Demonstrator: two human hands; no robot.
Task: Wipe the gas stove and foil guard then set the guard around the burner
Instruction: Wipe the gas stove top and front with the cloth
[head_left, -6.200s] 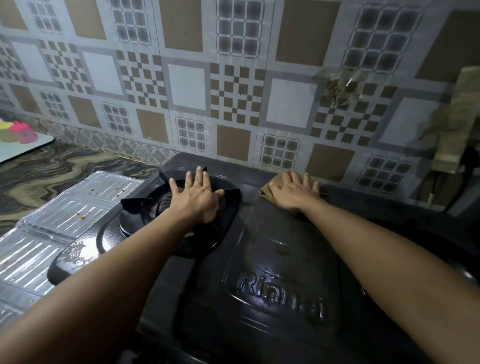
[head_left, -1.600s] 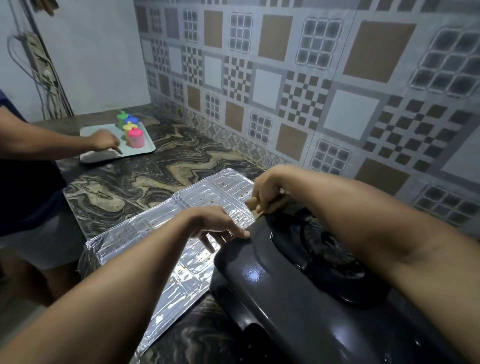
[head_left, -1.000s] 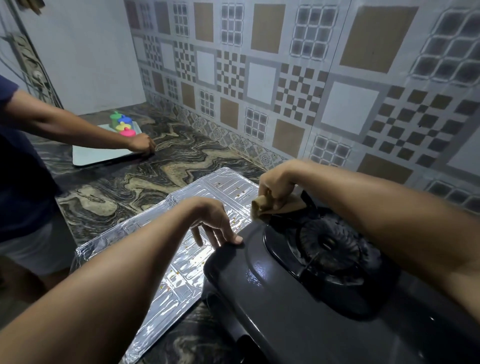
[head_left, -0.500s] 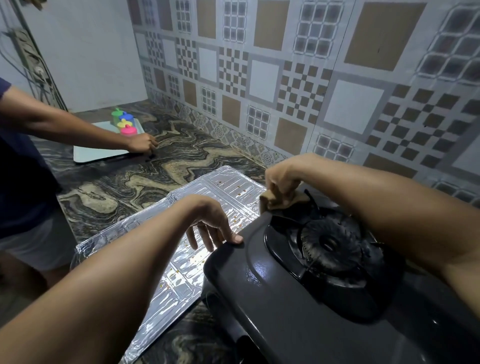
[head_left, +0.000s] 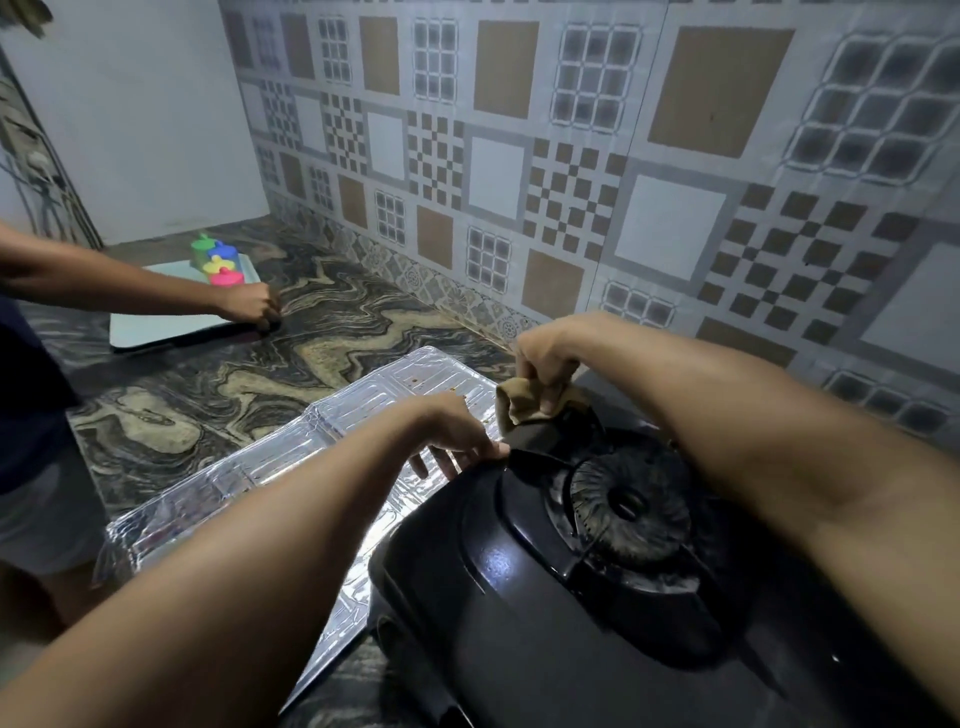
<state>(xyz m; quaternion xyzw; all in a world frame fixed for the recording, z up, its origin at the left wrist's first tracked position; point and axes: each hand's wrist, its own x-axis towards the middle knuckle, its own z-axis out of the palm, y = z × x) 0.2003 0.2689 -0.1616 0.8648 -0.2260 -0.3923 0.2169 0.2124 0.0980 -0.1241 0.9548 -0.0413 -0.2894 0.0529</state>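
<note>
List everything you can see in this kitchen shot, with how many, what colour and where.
gas stove: one, black, lower right
burner: one, black, on the stove
foil guard: one, silver, flat on counter left of stove
cloth: one, tan, at stove's back left corner
tray: one, pale, far left
containers: several, green, blue, yellow, pink, on tray
other person's hand: one, at tray
left hand: on stove edge
right hand: pinching cloth
</note>
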